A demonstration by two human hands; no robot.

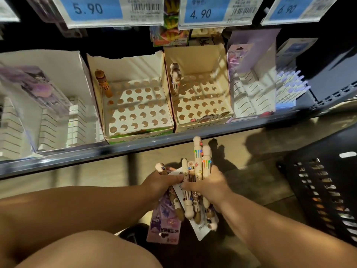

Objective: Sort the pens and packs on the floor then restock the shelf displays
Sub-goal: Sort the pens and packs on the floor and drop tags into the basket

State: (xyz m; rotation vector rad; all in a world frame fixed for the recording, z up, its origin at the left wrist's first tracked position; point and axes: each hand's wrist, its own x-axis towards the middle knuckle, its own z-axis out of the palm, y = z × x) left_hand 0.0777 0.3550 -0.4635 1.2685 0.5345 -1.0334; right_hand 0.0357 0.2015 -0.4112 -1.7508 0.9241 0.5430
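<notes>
My left hand (160, 183) grips a bundle of brown and cream character pens together with a purple card pack (164, 227) and a white card pack (201, 227). Beside it, my right hand (207, 186) holds several cream multicolour pens (200, 161) upright, just below the shelf edge. On the shelf stand two cardboard display boxes with hole grids. The left box (135, 107) holds one brown pen (103, 83). One cream pen (175, 78) stands in the right box (201, 97).
White tiered display trays (75, 120) stand left of the boxes, with a purple pack (38, 88) leaning there. Purple-capped pens (289, 88) fill a tray at right. Price tags (90, 8) hang above. A black perforated basket (324, 192) sits on the floor at right.
</notes>
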